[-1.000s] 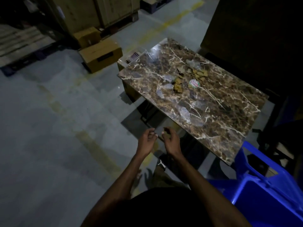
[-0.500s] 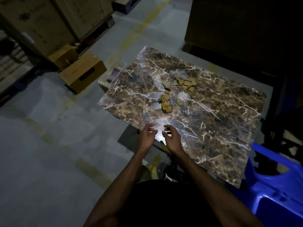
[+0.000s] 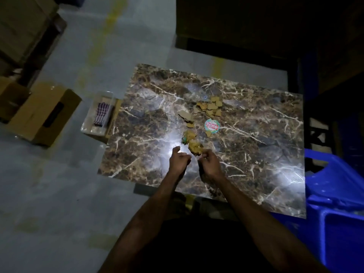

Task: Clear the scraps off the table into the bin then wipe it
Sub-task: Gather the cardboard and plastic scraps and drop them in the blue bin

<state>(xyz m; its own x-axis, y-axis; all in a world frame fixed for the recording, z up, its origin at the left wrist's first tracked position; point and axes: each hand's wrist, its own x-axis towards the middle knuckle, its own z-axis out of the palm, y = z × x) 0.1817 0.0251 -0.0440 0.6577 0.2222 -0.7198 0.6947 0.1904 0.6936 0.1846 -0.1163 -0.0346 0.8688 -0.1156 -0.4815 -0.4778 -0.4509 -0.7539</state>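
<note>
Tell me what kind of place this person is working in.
Probably a warehouse or storeroom. The floor is bare concrete with faded yellow lines, cardboard boxes sit on it at the left, and a big blue plastic bin stands beside the marble-patterned table. It is dimly lit.

Marble tabletop point(image 3: 256, 154) bare on right half and near edge, free to pass. Cardboard scraps point(image 3: 208, 108), round sticker point(image 3: 212, 126) and crumpled wrapper point(image 3: 194, 146) clutter the centre. Blue bin point(image 3: 334, 213) flanks right edge; clear box with cloth point(image 3: 100, 115) flanks left.
</note>
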